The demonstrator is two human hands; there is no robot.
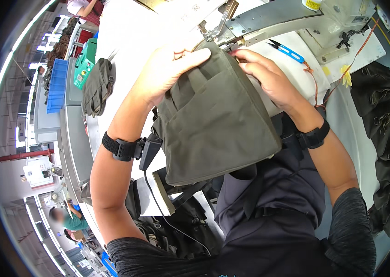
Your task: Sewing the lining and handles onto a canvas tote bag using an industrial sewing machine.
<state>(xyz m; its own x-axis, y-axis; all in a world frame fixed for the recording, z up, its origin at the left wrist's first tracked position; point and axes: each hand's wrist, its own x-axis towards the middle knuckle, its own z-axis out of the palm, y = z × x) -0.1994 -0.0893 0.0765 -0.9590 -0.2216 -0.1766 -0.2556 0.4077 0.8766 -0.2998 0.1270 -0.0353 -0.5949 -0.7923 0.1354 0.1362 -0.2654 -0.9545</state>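
A dark olive fabric bag hangs over the near edge of the white table, its far end at the needle area of a sewing machine. My left hand grips the bag's far left part, thumb flat on top and fingers partly hidden behind it. On the other side, my right hand holds the bag's far right edge between thumb and fingers; the fingertips are partly hidden by the fabric and machine. Blue-handled thread snips lie on the table right of my right hand.
Another olive bag lies at the table's left edge, near a green box and a blue crate. Several dark olive bags are piled at right. An orange cord crosses the machine's right side. Other people are farther off.
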